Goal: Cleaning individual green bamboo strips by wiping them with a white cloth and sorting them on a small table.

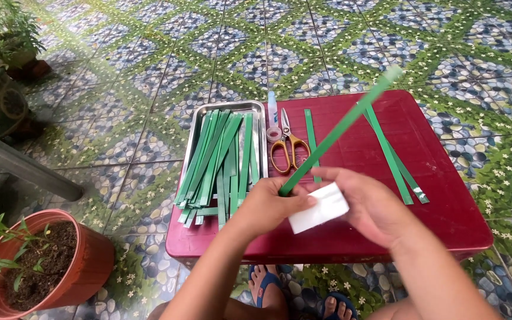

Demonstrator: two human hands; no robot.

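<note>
My left hand pinches the lower end of a long green leaf strip that slants up to the right, its far end blurred. My right hand holds a white folded cloth or paper against the strip's lower end, right beside my left hand. Both hands hover over the front of a low dark-red table.
A metal tray piled with several green strips sits at the table's left. Orange-handled scissors, a small tape roll and a small bottle lie mid-table. Loose strips lie at right. Potted plants stand on the tiled floor.
</note>
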